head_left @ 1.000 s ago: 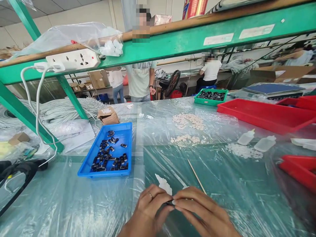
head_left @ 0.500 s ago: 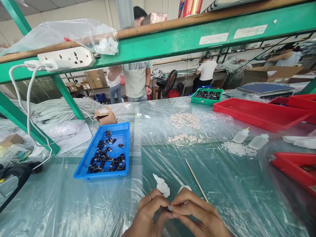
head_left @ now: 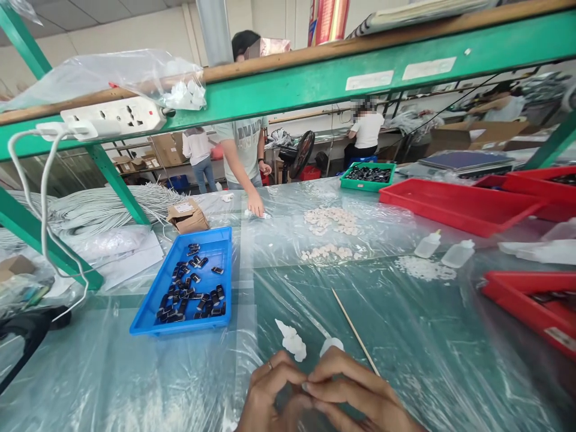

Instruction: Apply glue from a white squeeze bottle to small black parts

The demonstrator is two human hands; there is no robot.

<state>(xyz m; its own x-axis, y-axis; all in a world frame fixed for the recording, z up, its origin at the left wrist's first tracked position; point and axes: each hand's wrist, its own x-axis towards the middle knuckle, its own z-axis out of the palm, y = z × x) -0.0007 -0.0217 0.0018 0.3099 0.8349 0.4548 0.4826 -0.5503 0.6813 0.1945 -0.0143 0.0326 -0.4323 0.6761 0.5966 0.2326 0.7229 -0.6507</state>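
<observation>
Across the table (head_left: 180, 378), a co-worker's hand (head_left: 255, 204) has come down onto white scraps (head_left: 266, 215), while the left hand (head_left: 272, 390) and right hand (head_left: 355, 387) still pinch a small, mostly hidden piece (head_left: 306, 387) between them, apparently undisturbed.

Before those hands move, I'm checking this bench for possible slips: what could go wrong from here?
The left hand and right hand meet at their fingertips around a small piece, mostly hidden, so it might slip out.

The stick lies close by the right hand; a sideways move could knock it.

The white bits lie loose near two bottles; a brush of the arm might scatter them.
</observation>
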